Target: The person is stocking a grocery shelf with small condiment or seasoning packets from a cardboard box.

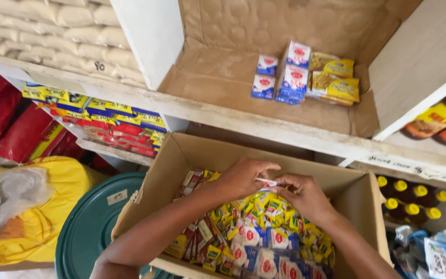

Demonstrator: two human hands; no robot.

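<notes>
— Both hands are over the open cardboard box (360, 199), are they?

— Yes, right above the heap of little packets (264, 232), yellow, red and blue ones piled up inside. The left hand (241, 178) and the right hand (308, 196) meet in the middle, and between them there's one small white and red sachet (268, 182)

— Who's got hold of it?

— Both, as far as I can see. Left fingers (264, 168) curl closed over its near end, right fingers (287, 185) pinch the other end. It sits just above the pile, about level with the back of the box

— And around them?

— The box stands in front of a wooden shelf (264, 124). Up on it, on a cardboard lining, are blue and white packets (285, 75) with yellow packets (334, 77) just beside them. To the left, a green drum lid (94, 222) touches the box's side, and a yellow bag (47, 206) lies beyond it. Yellow-capped bottles (411, 199) stand to the right
</notes>
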